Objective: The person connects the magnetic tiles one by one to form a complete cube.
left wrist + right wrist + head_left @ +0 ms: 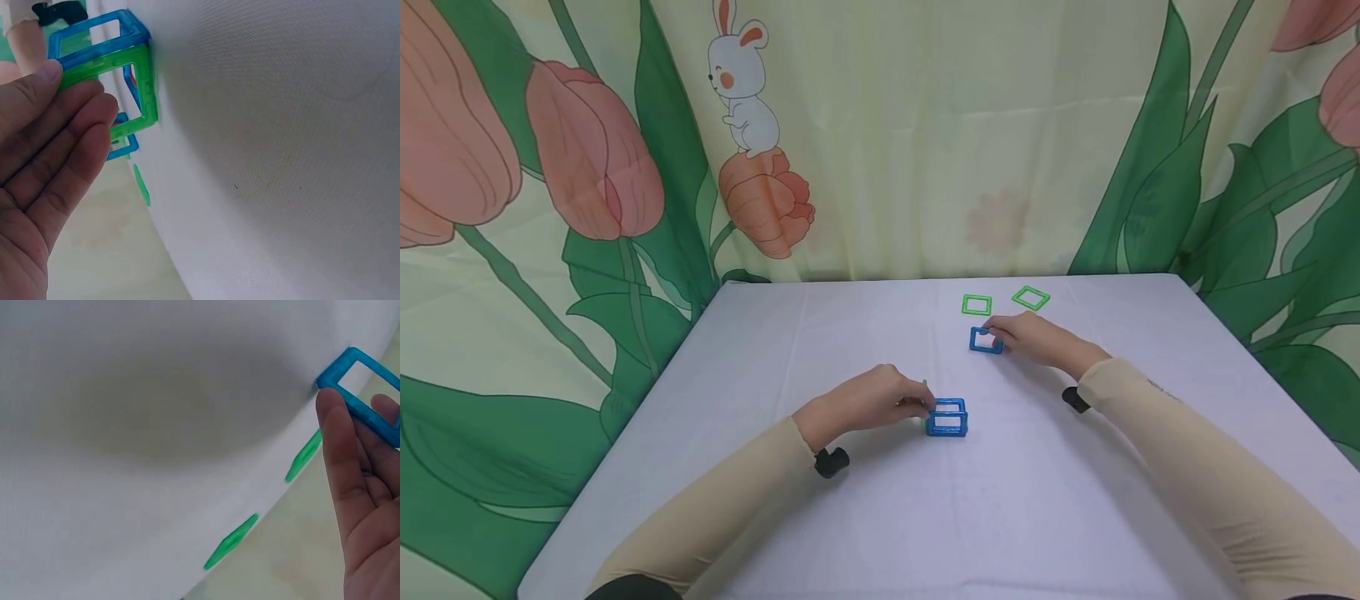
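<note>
On the table a small box of blue magnetic tile frames stands upright in front of me. Against its left side is a green square tile frame. The left hand pinches the upper edge of that green tile, thumb on top and fingers below, as the left wrist view shows. Farther off and to the right, the right hand holds a single blue square tile frame by its side, tilted up with one lower corner close to the tabletop. Its far part runs out of the right wrist view.
Behind the right hand, a green square tile and a green diamond-shaped tile lie flat near the far edge of the white-covered table. A curtain printed with tulips and a rabbit hangs beyond that edge.
</note>
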{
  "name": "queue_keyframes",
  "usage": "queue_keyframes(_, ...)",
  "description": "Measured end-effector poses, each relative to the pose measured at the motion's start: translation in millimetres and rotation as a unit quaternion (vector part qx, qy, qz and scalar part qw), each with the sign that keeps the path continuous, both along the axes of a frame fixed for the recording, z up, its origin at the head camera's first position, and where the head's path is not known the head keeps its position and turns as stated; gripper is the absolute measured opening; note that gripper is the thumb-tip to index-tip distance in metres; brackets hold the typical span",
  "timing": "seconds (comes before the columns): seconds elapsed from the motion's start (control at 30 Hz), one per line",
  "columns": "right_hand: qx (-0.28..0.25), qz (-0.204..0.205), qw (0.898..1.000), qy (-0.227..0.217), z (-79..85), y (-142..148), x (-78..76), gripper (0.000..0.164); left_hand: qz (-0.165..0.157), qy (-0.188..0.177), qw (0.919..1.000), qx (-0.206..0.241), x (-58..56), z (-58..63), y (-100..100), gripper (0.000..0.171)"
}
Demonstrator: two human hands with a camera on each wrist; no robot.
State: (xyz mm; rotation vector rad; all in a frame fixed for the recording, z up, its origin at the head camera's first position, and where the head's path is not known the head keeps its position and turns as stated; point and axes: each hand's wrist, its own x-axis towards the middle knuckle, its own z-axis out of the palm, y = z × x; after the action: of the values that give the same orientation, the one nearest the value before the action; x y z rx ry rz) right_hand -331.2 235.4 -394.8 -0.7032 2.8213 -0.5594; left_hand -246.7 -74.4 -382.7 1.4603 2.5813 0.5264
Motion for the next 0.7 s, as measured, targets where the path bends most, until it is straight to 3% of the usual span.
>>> queue_keyframes(0.2, -0.015, 0.05, 0.999, -0.009, 2.2, -20, 15.0, 0.03, -0.002, 0.004, 1.0, 0.002, -0.3, -0.6, 0, 0.016)
queue_keyframes(0.7, -0.057, 0.094, 0.993, -0.039, 0.1, -45, 35.8, 0.031, -0.002, -0.022, 0.9991, 0.036, -0.3, -3.3, -2, 0.015)
